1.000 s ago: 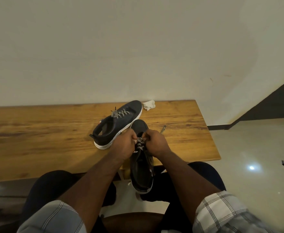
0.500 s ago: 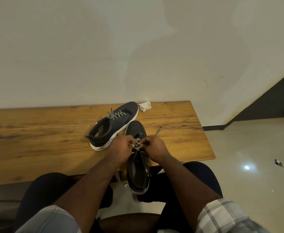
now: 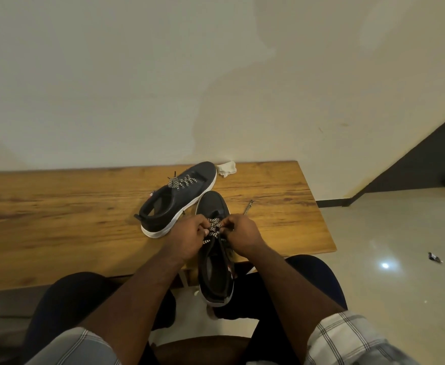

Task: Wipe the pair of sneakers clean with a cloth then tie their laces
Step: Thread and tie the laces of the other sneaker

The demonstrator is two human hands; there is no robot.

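Observation:
Two dark sneakers with white soles sit at the wooden table. The far sneaker lies on the tabletop with its striped laces knotted. The near sneaker points away from me, its toe on the table and its heel overhanging my lap. My left hand and my right hand both pinch its black-and-white laces over the tongue. One loose lace end trails onto the table to the right. A crumpled white cloth lies by the wall behind the far sneaker.
A pale wall rises directly behind the table. To the right is a glossy tiled floor with a small dark object on it, and a dark wall panel. My knees sit under the table's front edge.
Both hands stay on the near sneaker's laces, working them; the fingers have shifted slightly. The camera view has drifted a little, and the far sneaker and cloth have not moved.

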